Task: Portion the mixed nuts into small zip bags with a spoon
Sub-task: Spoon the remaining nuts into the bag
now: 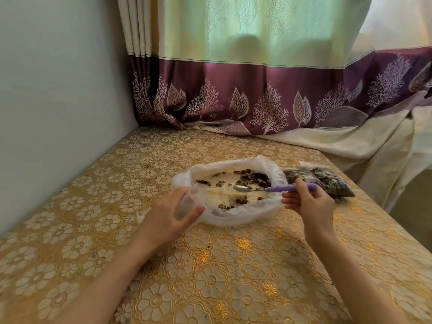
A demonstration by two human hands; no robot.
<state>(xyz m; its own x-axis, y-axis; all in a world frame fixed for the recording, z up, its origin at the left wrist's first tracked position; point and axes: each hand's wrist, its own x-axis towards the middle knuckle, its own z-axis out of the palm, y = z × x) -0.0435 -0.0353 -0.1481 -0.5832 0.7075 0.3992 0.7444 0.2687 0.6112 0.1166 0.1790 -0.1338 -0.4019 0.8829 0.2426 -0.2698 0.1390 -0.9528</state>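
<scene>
A wide translucent plastic bag (233,218) lies open on the table, with brown mixed nuts (253,177) scattered inside, mostly at its far right. My left hand (173,213) holds the bag's near left rim between thumb and fingers. My right hand (311,206) grips the purple handle of a spoon (280,188). The metal bowl of the spoon hovers inside the bag, and it looks empty. A small clear zip bag (327,181) filled with dark pieces lies just right of the big bag, behind my right hand.
The table (210,277) wears a gold floral cloth and stands against a pale wall (58,101) on the left. A green and purple curtain (257,94) hangs behind and drapes onto the table's far right. The table's right edge drops off near the zip bag.
</scene>
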